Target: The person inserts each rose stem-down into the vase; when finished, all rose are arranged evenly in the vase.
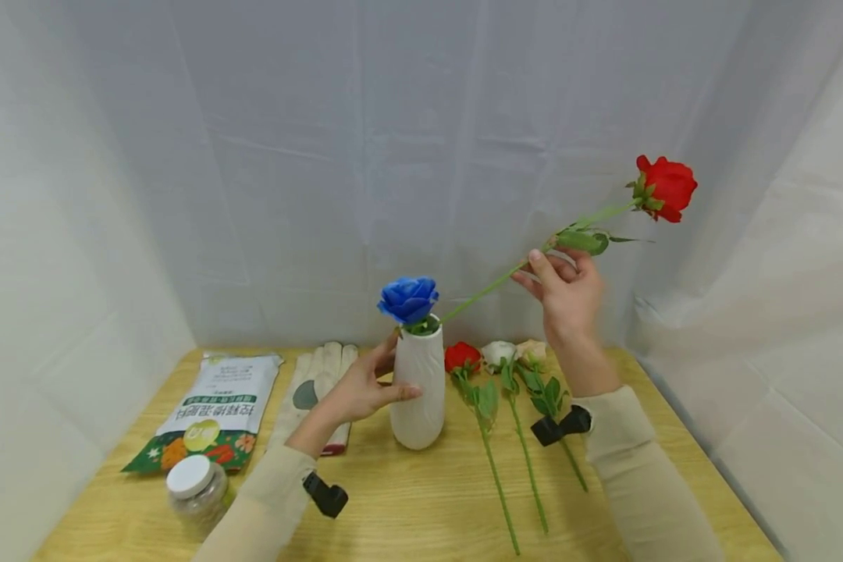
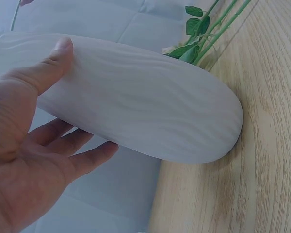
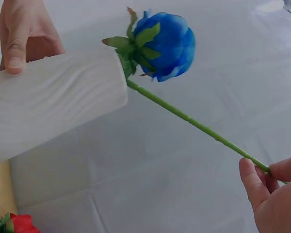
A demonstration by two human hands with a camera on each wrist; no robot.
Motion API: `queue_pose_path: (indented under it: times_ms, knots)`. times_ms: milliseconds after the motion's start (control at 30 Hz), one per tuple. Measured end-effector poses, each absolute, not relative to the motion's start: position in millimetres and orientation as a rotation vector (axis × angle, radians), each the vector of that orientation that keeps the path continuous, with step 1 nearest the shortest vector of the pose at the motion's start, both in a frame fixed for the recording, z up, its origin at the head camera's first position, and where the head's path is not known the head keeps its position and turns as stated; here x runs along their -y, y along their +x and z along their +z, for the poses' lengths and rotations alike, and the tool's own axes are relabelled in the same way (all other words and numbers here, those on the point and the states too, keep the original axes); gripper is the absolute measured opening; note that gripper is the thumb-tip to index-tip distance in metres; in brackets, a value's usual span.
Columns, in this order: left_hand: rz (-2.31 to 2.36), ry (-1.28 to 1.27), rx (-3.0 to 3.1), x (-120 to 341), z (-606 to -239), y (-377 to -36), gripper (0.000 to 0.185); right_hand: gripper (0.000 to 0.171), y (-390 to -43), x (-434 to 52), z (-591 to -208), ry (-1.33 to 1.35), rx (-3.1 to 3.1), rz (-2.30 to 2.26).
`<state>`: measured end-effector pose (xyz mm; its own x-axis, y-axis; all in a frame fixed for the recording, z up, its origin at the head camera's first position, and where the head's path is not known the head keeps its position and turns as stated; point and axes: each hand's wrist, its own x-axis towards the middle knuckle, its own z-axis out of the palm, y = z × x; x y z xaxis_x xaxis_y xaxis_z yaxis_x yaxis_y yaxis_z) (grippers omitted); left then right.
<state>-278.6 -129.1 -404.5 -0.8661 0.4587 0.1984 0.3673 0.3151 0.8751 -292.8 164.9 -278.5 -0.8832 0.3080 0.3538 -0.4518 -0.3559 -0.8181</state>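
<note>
A white vase (image 1: 420, 398) with a wavy surface stands on the table, a blue rose (image 1: 409, 300) in its mouth. My left hand (image 1: 365, 388) grips the vase from the left, its thumb (image 2: 53, 65) across the front and its fingers around the far side. Up to the right, my right hand (image 1: 570, 293) pinches the green stem (image 3: 199, 125) of a red rose (image 1: 669, 189) between thumb and fingertips. That stem slants down to the vase's mouth, where its lower end is hidden inside the rim. The red bloom points up and right.
Right of the vase lie another red rose (image 1: 462, 357), a white rose (image 1: 499, 353) and a cream rose (image 1: 531, 351), stems toward the front. On the left are a fertilizer bag (image 1: 214, 402), a white-capped jar (image 1: 200, 492) and pale gloves (image 1: 316, 390). A white curtain (image 1: 288, 172) hangs behind.
</note>
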Motion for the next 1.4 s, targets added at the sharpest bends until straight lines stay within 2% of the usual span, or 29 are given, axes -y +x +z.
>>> queue_pose_path:
  times_ms: [433,600,1000,1400]
  knots:
    - [1.614,0.818,-2.457,127.5,-406.8,-279.8,0.104,0.027,-294.0,-134.3,-295.4,0.458,1.684,2.129]
    - [1.619,0.819,-2.455,127.2,-405.6,-280.6,0.103,0.025,-292.7,-124.2,-301.6,0.505,1.760,2.130]
    - [1.642,0.833,-2.434,127.6,-407.0,-282.8,0.098,0.031,-294.2,-108.3,-311.3,0.613,1.888,2.024]
    - [1.644,0.815,-2.434,127.5,-407.6,-281.6,0.098,0.033,-290.0,-99.0,-326.4,0.542,2.157,1.712]
